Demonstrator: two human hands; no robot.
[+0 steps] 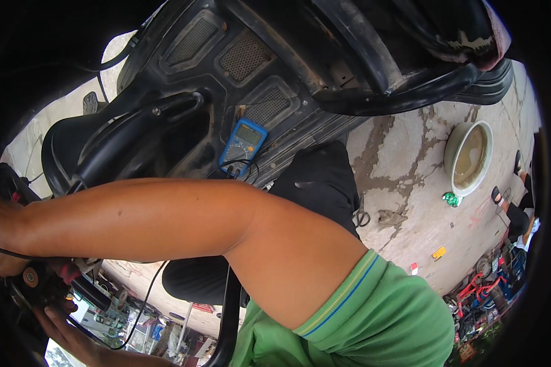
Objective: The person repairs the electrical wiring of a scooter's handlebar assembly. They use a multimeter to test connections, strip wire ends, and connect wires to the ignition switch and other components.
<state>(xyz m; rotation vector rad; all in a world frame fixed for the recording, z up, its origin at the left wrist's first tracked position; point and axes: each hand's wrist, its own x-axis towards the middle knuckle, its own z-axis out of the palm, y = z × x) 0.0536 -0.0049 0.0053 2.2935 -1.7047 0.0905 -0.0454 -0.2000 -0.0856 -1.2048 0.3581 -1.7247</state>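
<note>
Sleeve of green fabric with narrow yellow and blue bands (389, 312) lies closest, and out of it the bare right arm (134, 217) crosses leftward to the rim, where the right hand (3, 226) sits at the upper side of a dark mechanical assembly with a round orange disc (30, 276). The left hand (73, 339) comes up to that assembly from below, so the piece lies between the 2 hands, with neither clearly nearer. Left fingers are extended along its lower side; whether they grip it, I cannot tell. Right fingers are lost to rim and shadow, so their opening and hold cannot be told either. Just right of the disc, a black cylindrical bar (92, 293) has its long axis slanting down to the right. Farther off, well apart from both hands, a blue rectangular multimeter with a grey screen (243, 145) lies on the black plastic scooter floorboard (288, 67), its long axis tilted, upper end to the right. Beyond, on cracked pale concrete ground (404, 162), stands a round white basin of murky water (450, 164).
</note>
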